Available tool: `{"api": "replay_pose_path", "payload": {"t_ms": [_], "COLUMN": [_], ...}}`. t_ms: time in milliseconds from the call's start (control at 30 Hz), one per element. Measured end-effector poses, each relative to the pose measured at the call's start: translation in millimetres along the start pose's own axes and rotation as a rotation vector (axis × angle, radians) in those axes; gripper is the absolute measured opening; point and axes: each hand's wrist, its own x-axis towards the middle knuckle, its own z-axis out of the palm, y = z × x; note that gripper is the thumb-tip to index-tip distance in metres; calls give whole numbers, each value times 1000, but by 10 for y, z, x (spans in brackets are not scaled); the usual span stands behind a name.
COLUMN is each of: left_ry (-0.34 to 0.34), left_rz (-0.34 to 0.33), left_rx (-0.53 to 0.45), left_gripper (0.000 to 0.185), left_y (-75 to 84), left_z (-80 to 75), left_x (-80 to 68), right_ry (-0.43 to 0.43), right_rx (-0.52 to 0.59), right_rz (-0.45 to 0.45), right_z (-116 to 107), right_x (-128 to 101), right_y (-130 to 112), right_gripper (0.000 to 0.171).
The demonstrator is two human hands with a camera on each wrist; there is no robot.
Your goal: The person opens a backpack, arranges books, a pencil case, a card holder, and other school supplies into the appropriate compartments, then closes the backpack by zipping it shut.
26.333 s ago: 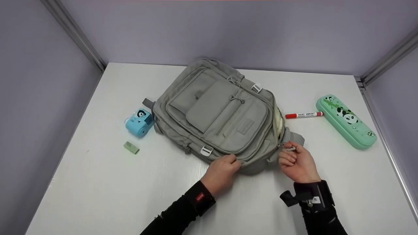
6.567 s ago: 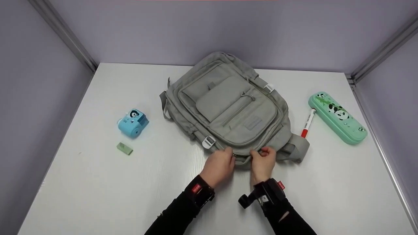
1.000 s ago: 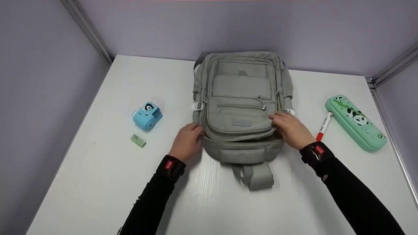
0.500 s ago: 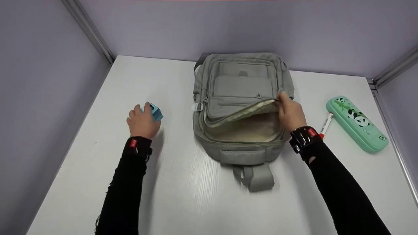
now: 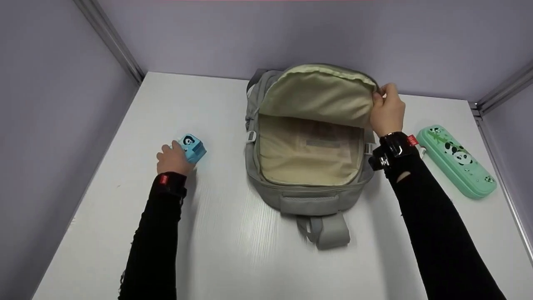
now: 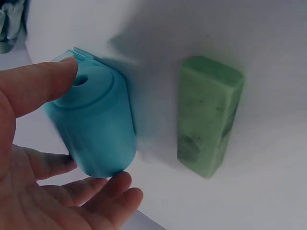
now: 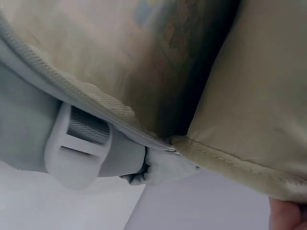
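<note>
The right hand (image 5: 386, 109) pinches the backpack flap (image 5: 318, 93) at upper centre, holding it lifted so the beige inside shows. At centre left, the left hand (image 5: 170, 158) curls around the blue sharpener (image 5: 192, 147), probably gripping; green eraser (image 6: 207, 114) beside.

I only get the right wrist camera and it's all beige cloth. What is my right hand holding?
Observer: Your right hand pinches the edge of the flap of a grey bag, lifted wide open.
Operator: What's my other hand doing?
Observer: The left hand grips a blue sharpener.
Operator: Anything near it?
Observer: A green eraser lies beside the sharpener, not touching it.
</note>
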Motion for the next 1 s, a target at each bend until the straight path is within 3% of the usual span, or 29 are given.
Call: {"api": "replay_pose_path", "payload": {"t_ms": [367, 500, 633, 833, 1000], "left_ry": [7, -6, -20, -86, -147], "left_rz": [-59, -1, 117, 301, 368], "left_rx": [-133, -211, -275, -265, -195], "left_gripper": [80, 85, 83, 81, 82], "left_y": [-92, 6, 320, 1088, 1685], "left_z": [-17, -56, -135, -160, -30], "left_x": [10, -42, -213, -597, -651], "right_ry": [-27, -30, -30, -17, -23], "right_rx": [35, 41, 43, 25, 54], "right_rz": [31, 40, 46, 29, 39], "right_z": [-26, -38, -50, -72, -78], "right_x": [23, 10, 1, -27, -56], "right_y": [-101, -99, -81, -62, -77], "right_gripper": [15, 15, 16, 21, 21]}}
